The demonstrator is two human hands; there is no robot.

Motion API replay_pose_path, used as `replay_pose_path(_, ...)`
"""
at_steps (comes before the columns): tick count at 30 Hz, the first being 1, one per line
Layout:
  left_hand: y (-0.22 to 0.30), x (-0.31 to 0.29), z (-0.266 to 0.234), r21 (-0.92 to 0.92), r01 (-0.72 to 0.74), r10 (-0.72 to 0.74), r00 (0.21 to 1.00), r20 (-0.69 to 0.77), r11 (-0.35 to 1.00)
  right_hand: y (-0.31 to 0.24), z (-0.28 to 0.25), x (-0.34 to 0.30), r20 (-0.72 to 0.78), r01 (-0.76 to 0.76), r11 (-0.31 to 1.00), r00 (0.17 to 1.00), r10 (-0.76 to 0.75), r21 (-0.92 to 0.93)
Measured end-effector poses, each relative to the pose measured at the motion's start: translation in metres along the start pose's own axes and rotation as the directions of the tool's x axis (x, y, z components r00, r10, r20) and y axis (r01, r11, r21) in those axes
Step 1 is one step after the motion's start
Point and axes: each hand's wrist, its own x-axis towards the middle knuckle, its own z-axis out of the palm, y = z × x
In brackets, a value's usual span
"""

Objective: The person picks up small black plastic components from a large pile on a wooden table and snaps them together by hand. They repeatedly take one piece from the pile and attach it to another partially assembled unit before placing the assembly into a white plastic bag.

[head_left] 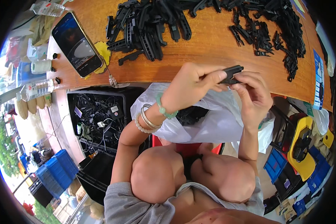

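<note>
Above the table's near edge, my left hand (201,80) grips a black plastic part (233,70), long and narrow, its thumb and fingers closed round one end. My right hand (254,89) pinches at the other end of it; whether a second small piece sits between those fingertips I cannot make out. Under both hands a white plastic bag (212,127) hangs open over my lap, with black parts (192,115) inside. A large pile of similar long black parts (145,30) lies on the wooden table (209,52), and smaller black pieces (257,35) are heaped at the far right.
A smartphone (77,44) rests on a yellow patch at the table's left. Below it, a black crate (97,115) holds cables and small parts. Clear plastic bottles (37,89) stand along the left. A yellow chair (302,149) and blue crates (58,173) are on the floor.
</note>
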Motion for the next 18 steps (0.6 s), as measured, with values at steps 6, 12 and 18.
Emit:
replay_pose_path(6, 0.002, -0.009, 0.006, 0.467, -0.279, 0.3, 0.953, 0.03, 0.839, 0.003, 0.003, -0.005, -0.074, -0.069, 0.986, 0.994, 0.081, 0.151)
replay_pose_path(12, -0.004, -0.012, -0.004, 0.529, -0.357, 0.325, 0.933, 0.157, 0.77, -0.004, -0.004, 0.004, 0.121, 0.039, 0.994, 0.992, -0.026, -0.101)
replay_pose_path(18, -0.002, -0.011, -0.002, 0.576, -0.356, 0.287, 0.934, 0.21, 0.736, 0.002, -0.002, -0.004, 0.048, 0.069, 0.985, 0.997, -0.062, -0.156)
